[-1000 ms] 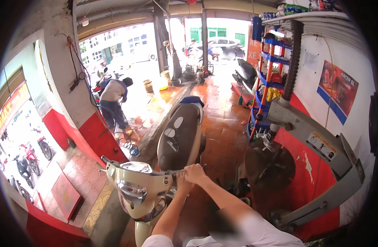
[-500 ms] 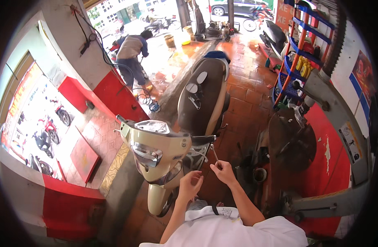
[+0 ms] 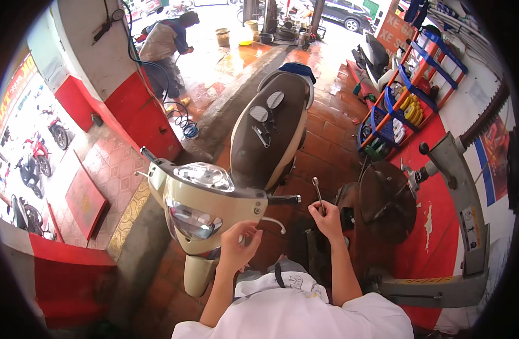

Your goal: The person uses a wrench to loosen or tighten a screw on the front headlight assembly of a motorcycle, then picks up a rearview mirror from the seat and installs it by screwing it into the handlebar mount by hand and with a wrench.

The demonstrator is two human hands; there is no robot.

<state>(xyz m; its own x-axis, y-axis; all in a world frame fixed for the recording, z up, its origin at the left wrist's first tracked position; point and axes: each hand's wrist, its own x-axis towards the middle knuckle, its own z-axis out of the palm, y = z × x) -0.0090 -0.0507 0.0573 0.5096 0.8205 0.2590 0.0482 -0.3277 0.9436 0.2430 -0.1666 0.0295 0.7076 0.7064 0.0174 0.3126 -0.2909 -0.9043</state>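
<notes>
My right hand [image 3: 327,220] is closed around the handle of a metal wrench [image 3: 316,183], its rounded end pointing up, to the right of the handlebar grip and apart from it. My left hand [image 3: 239,246] is beside the front of a cream scooter [image 3: 251,202], fingers bent and thumb apart, with nothing seen in it. Whether it touches the bodywork I cannot tell. The right brake lever [image 3: 275,223] sticks out just above that hand. On the brown seat [image 3: 245,161] lie two detached oval mirrors [image 3: 275,100] and another wrench [image 3: 262,137].
A grey metal machine arm [image 3: 474,226] and a dark round disc [image 3: 388,202] stand at the right. Behind them is an orange and blue rack [image 3: 409,93] with yellow bottles. A person [image 3: 163,53] bends over at the far left, near a coiled blue hose [image 3: 189,127].
My right hand has moved the wrench away from the handlebar, outward to the right. My left hand has moved left and up, nearer the scooter's front. The view has shifted too.
</notes>
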